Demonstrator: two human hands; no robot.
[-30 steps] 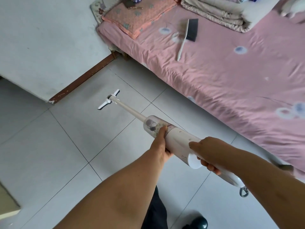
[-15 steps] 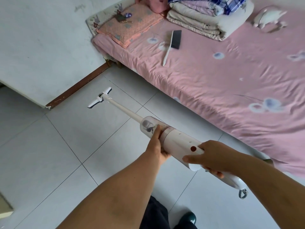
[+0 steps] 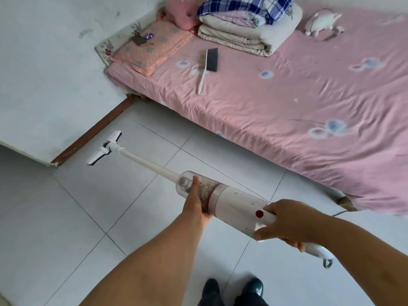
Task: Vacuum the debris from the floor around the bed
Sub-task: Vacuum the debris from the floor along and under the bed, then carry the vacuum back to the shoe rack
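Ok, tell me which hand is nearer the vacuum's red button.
Right. The right hand grips the handle just behind the red button; the left hand holds the clear dust cup, farther toward the floor head.

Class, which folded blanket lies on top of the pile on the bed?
The blue checked blanket; the pale quilts lie beneath it.

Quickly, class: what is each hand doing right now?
Left hand: grips the clear dust cup of the white stick vacuum.
Right hand: grips the vacuum's white handle.
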